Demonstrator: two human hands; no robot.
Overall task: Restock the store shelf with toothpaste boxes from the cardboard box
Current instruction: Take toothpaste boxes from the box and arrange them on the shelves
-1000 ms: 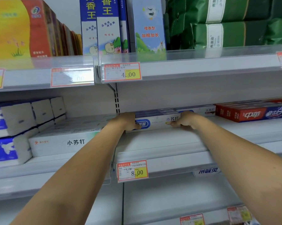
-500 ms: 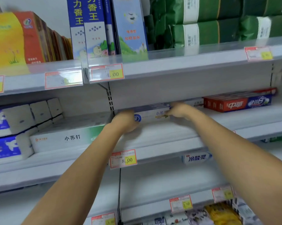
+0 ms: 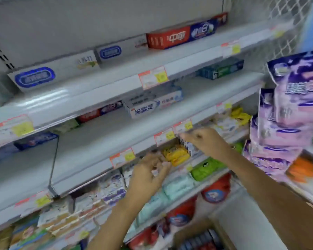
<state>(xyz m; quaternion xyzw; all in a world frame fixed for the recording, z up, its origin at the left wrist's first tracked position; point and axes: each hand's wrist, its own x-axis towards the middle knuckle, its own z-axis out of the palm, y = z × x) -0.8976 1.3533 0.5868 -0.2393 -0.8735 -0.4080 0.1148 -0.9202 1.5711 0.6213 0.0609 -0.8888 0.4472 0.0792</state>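
Two hands (image 3: 148,171) (image 3: 205,141); two blue-oval toothpaste boxes (image 3: 53,75) (image 3: 119,50); one cardboard box (image 3: 186,231).

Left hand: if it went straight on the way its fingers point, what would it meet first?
Probably the yellow packets on the shelf just beyond the left hand; blur leaves the depth uncertain.

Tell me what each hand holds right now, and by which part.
Nothing, as far as the blur shows. The left hand and right hand hover with nothing in them, fingers loose, well below the white toothpaste boxes.
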